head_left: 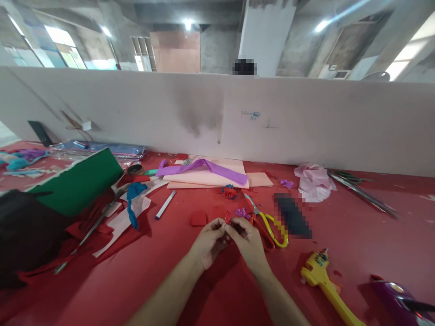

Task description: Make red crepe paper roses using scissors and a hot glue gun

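Observation:
My left hand (210, 241) and my right hand (247, 239) meet over the red table, fingertips pinched together on a small red crepe-paper flower (227, 215). Its lower part is hidden behind my fingers. Just beyond lies a red flower with blue bits (230, 192), and a small purple flower (242, 213) sits close to my right fingers. Left of my fingertips is a red paper piece (198, 219). Scissors with yellow handles (272, 226) lie to the right of my right hand, blades pointing away.
A yellow glue gun (326, 283) and a purple device (396, 294) lie at right. Purple crepe strip (217, 170) rests on peach paper (258, 179). A white marker (166, 205), blue crepe (134, 203) and green sheet (81, 181) lie left. A white partition (152, 108) stands behind.

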Motion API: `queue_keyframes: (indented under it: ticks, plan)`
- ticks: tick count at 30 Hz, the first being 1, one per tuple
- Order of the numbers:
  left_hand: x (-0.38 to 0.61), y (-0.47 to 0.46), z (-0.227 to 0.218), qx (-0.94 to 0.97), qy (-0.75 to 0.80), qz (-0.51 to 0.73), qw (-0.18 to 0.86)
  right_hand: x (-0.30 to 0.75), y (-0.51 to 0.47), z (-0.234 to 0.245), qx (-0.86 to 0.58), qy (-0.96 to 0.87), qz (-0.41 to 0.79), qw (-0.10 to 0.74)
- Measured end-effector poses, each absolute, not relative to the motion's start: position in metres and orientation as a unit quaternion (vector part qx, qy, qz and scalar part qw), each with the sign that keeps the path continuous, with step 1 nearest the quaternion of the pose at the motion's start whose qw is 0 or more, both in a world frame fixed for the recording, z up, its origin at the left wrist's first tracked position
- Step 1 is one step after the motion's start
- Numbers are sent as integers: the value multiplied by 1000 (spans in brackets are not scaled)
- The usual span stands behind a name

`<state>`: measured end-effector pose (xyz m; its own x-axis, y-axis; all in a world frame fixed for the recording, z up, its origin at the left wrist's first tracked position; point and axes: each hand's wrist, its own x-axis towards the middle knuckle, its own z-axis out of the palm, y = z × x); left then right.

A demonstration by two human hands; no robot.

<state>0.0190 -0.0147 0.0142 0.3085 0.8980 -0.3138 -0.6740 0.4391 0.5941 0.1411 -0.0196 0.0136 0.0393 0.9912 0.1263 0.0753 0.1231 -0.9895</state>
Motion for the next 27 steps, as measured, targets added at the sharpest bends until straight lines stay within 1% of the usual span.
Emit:
queue_keyframes:
  ticks: [8, 17, 22, 27]
  plan:
    - [17, -14, 16, 178, 361, 497, 769, 139, -16, 16, -473, -459, 517, 546]
    - [21, -12, 21, 181, 383, 523, 740, 137, -14, 17, -475, -416, 531, 565]
    - [29, -10, 18, 130, 382, 526, 749, 135, -15, 17, -476, -392, 541, 572]
    - [31, -9, 14, 124, 371, 511, 765, 135, -16, 15, -491, -366, 529, 588]
